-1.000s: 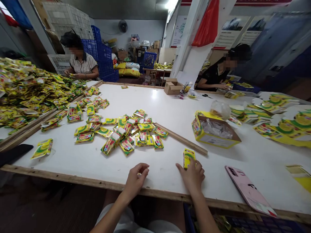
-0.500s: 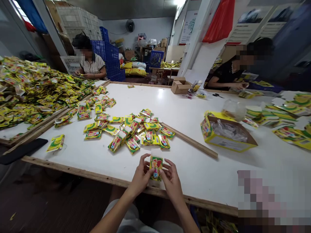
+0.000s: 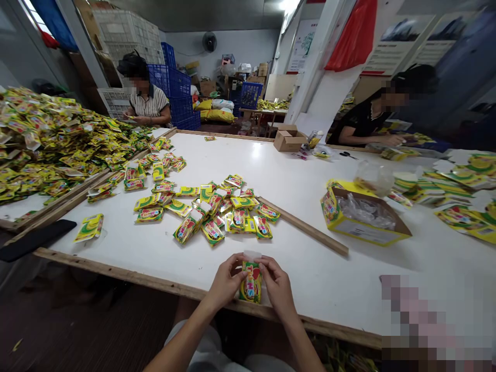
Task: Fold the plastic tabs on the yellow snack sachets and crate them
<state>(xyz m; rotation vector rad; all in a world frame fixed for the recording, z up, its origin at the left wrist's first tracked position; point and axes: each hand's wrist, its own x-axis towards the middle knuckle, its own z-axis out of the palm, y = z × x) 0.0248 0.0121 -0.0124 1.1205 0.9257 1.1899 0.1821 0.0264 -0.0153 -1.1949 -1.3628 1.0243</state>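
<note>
A small green-and-yellow printed carton [image 3: 251, 287] is between my hands at the table's front edge, its white end flap sticking up at the far end. My left hand [image 3: 229, 276] grips its left side near the top, thumb on the printed face. On the opposite side my right hand [image 3: 276, 281] has its fingers closed at the upper right corner by the flap. Beyond my hands lies a loose pile of similar cartons [image 3: 213, 232] on the white table [image 3: 310, 281].
A wooden strip [image 3: 306, 227] lies right of the pile. Farther right stands a yellow display box [image 3: 364, 230] holding clear plastic. A big heap of packets [image 3: 58, 139] fills the left table. Two people work across the table, with a small cardboard box [image 3: 289, 139] and scissors [image 3: 347, 155] near the back.
Both hands have moved up to the carton's flap end, fingers closer in. The carton sits slightly lower and nearer the table edge. The right co-worker's arms have shifted.
</note>
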